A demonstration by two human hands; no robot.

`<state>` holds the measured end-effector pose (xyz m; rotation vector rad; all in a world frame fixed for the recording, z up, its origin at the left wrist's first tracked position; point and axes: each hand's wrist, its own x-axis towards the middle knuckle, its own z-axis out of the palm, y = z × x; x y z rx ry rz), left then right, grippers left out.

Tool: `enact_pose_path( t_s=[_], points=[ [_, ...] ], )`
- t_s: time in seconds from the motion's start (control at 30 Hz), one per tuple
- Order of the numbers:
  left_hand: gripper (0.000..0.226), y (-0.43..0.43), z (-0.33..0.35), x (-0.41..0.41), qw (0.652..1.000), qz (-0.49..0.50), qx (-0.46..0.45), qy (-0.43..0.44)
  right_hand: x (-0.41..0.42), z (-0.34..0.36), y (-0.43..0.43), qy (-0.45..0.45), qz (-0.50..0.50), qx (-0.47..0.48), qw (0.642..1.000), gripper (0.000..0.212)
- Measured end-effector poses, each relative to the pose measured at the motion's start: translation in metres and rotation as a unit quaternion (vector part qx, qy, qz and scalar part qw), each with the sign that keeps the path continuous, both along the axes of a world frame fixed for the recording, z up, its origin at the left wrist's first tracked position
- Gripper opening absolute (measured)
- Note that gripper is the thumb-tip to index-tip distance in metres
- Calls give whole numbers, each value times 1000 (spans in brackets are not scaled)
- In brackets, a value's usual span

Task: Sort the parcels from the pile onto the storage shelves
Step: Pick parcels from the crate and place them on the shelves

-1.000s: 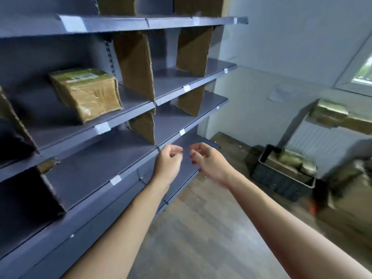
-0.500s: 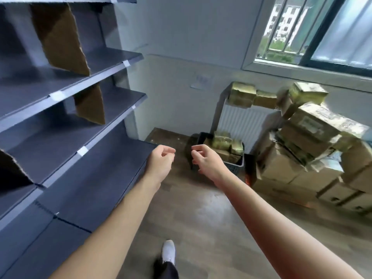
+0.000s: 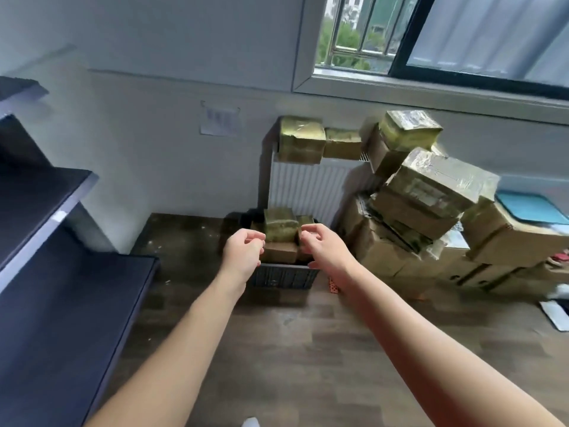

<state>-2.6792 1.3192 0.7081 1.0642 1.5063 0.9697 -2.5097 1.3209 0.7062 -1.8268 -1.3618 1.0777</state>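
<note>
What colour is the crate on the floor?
The crate is dark grey, seen in the head view.

2 hands [image 3: 244, 252] [image 3: 323, 252], 1 crate [image 3: 283, 277], 1 radiator [image 3: 308, 186]

no legible text on any surface

Both bare forearms [image 3: 191, 340] stretch forward from the near edge toward the far middle, almost straight. The bare left hand [image 3: 243, 254] shows its back, with fingers loosely bent inward toward the right. The bare right hand [image 3: 323, 246] is just beside it with a small gap between them. Its fingers are also loosely bent, pointing left. Neither hand holds anything.
</note>
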Motion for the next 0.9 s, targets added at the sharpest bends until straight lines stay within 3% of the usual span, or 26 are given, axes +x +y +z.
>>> enact_pose_path(
  t_s=[0.53, 0.9],
  points=[
    [22, 300, -79, 106, 994, 14, -85, 70, 128, -121, 306, 34, -25, -92, 995, 35],
    [19, 457, -240, 143, 976, 24, -200, 82, 157, -270, 449, -2, -3, -184, 983, 37]
  ],
)
